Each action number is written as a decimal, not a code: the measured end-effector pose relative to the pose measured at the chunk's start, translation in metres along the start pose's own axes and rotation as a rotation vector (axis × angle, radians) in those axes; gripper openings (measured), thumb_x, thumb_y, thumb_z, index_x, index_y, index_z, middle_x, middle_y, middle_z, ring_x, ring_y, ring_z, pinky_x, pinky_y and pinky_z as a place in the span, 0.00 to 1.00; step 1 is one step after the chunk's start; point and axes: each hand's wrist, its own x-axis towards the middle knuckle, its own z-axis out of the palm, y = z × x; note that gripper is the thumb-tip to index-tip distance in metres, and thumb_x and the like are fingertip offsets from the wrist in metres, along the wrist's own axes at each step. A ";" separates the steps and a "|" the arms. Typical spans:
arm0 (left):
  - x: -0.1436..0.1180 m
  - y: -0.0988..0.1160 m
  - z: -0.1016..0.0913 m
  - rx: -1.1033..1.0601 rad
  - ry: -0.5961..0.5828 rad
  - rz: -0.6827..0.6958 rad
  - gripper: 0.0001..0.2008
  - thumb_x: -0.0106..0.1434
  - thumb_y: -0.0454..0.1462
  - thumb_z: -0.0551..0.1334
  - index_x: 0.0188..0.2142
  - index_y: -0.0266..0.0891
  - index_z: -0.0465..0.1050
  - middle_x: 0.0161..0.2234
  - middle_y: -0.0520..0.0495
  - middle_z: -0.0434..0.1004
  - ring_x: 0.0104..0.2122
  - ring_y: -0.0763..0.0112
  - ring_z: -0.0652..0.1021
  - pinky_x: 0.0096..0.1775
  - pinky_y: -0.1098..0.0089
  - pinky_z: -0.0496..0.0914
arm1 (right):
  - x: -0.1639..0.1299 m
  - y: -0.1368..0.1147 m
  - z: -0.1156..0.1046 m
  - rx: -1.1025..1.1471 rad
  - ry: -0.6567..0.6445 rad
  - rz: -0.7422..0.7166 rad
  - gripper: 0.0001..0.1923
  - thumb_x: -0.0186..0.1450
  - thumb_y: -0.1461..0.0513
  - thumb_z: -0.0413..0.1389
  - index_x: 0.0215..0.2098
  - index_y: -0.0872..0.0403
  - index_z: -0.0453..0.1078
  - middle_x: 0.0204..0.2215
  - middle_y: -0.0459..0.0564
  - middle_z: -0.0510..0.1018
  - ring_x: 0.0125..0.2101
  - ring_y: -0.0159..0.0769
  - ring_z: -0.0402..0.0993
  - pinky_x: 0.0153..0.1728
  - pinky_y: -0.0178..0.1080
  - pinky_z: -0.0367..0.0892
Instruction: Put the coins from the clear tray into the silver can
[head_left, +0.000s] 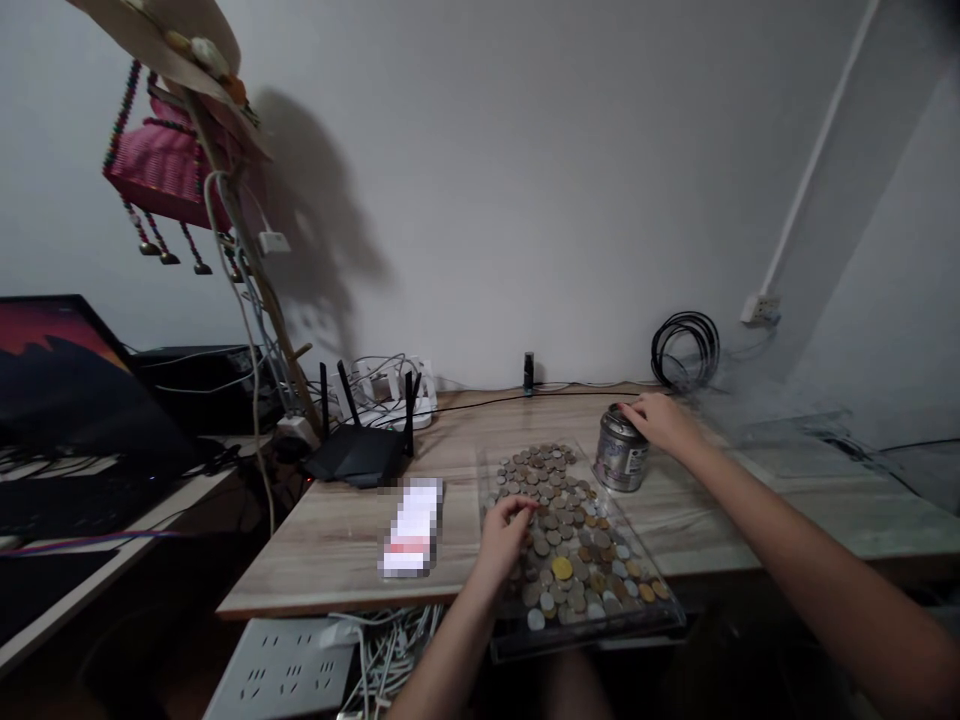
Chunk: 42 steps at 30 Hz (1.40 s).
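Ref is the clear tray (589,637): coins (564,530) spread inside it, raised edge probably there to stop them sliding off; left hand (510,522) over its left half, fingers curled in, can't tell if a coin is pinched; tin (621,458) upright just right of it, likely for easy reach; right hand (660,420) on tin's top, probably steadying it, finger grip unclear

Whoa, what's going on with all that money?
A person is busy with lots of coins spread in a clear tray. The left hand is over the coins, but I can't tell whether it's holding one. The right hand is at the top of a metal can, which stands upright on the wooden table, just right of the tray.
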 end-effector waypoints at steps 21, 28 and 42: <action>0.004 -0.002 -0.013 -0.453 0.287 0.016 0.14 0.49 0.41 0.55 0.32 0.35 0.68 0.37 0.43 0.70 0.35 0.70 0.71 0.29 0.74 0.66 | -0.073 -0.142 0.073 0.388 -0.481 -0.527 0.12 0.57 0.61 0.50 0.38 0.55 0.69 0.36 0.53 0.73 0.37 0.38 0.68 0.37 0.36 0.60; 0.006 -0.005 -0.010 -0.366 0.221 -0.009 0.12 0.50 0.38 0.53 0.33 0.35 0.68 0.38 0.43 0.69 0.36 0.69 0.71 0.29 0.73 0.66 | -0.069 -0.157 0.092 0.410 -0.533 -0.428 0.09 0.51 0.66 0.54 0.32 0.57 0.68 0.30 0.52 0.74 0.30 0.35 0.69 0.30 0.34 0.60; 0.016 -0.002 -0.006 0.898 -0.119 0.207 0.10 0.45 0.24 0.58 0.14 0.36 0.67 0.24 0.36 0.71 0.34 0.55 0.74 0.41 0.58 0.65 | 0.027 0.014 0.007 0.125 -0.063 0.313 0.11 0.50 0.61 0.54 0.30 0.54 0.75 0.31 0.53 0.77 0.32 0.40 0.71 0.27 0.35 0.60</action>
